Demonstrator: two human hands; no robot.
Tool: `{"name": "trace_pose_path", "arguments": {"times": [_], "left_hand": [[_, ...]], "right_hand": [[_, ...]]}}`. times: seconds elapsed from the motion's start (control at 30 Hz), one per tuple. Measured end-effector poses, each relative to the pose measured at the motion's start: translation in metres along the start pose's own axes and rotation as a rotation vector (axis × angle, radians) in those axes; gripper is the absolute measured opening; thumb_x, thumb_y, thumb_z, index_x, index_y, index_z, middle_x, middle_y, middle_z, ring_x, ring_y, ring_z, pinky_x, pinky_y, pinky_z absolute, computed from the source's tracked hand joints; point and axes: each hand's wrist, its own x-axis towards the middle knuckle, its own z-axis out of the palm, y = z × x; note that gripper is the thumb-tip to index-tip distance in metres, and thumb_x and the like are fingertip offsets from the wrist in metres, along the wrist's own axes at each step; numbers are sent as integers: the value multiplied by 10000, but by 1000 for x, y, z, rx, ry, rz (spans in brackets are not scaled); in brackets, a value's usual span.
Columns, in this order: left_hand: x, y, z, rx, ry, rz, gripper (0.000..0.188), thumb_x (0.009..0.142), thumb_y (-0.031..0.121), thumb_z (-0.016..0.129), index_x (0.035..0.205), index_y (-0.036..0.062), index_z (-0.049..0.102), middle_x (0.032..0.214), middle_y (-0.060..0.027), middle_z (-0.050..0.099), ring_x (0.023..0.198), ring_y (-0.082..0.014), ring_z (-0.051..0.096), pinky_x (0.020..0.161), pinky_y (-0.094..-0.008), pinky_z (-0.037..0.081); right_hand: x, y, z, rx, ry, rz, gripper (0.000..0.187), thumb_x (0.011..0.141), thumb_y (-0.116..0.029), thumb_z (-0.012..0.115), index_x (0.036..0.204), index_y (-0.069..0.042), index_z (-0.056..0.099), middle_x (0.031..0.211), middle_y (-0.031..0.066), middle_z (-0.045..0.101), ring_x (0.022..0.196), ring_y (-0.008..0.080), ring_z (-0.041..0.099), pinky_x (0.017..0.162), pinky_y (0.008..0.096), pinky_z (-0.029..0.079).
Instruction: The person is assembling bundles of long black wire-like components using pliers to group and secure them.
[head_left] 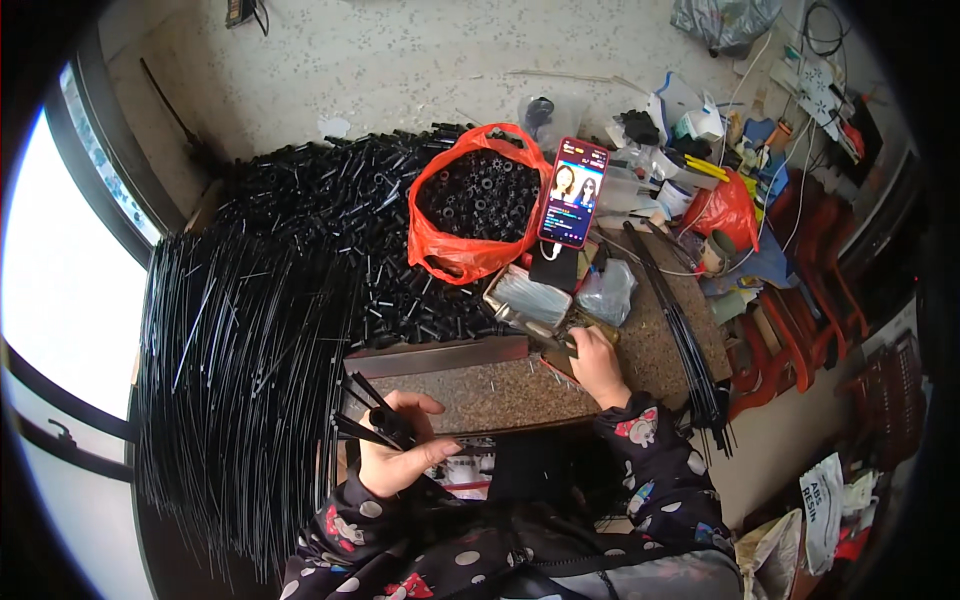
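Black rods (356, 429), at least three, grasped by left hand (388, 467); right hand's (598, 368) grip unclear.

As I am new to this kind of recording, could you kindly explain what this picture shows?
There is no machine here: a person works with two bare hands. The single picture comes from a wide fisheye camera on their head, looking down, so straight edges bend near the rim.

On the table lies a heap of black parts, with long rods at its left. A red bag holds more small parts; a lit phone stands beside it.

The left hand holds several black sticks. The right hand is near a tray; whether it grips anything is hard to tell.
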Motion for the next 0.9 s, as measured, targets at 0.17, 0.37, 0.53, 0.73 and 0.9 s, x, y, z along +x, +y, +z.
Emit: {"name": "trace_pose_path", "arguments": {"times": [0.17, 0.37, 0.53, 0.73, 0.9], "left_hand": [[-3, 0, -3, -12, -70, -12, 411, 605, 43, 776, 943, -1, 546, 618, 11, 527, 533, -54, 464, 485, -186, 319], [-9, 21, 36, 223, -343, 313, 851, 620, 159, 821, 1329, 30, 367, 719, -65, 605, 578, -97, 551, 568, -206, 432], [-26, 20, 48, 319, -350, 305, 936, 637, 228, 799, 1374, 32, 257, 1127, -210, 560, 897, -283, 632, 755, -299, 490], [-45, 35, 36, 197, -312, 287, 788, 613, 192, 820, 1273, 16, 426, 1058, -148, 616, 955, -234, 621, 790, -300, 481], [-43, 34, 26, 22, -315, 159, 748, 601, 144, 823, 1243, 27, 459, 684, -1, 572, 572, -73, 512, 561, -225, 428]], "right_hand": [[6, -13, -16, 537, 109, 408, 108, 774, -43, 619, 843, -33, 537, 768, 120, 604, 550, 225, 547, 522, 320, 433], [20, -147, -80, 1539, 169, 609, 244, 764, 50, 586, 934, -45, 438, 797, 121, 568, 615, 134, 506, 571, 232, 415], [4, -200, -95, 1186, 351, 479, 174, 787, 69, 588, 904, -7, 483, 874, 112, 609, 665, 105, 546, 612, 221, 455], [-8, -193, -95, 1437, 194, 267, 185, 770, 37, 636, 887, -8, 499, 851, 100, 590, 702, 114, 540, 633, 222, 442], [-13, -212, -95, 1391, 158, 400, 173, 767, 21, 644, 878, -10, 515, 830, 66, 562, 740, 112, 536, 660, 211, 429]]}}
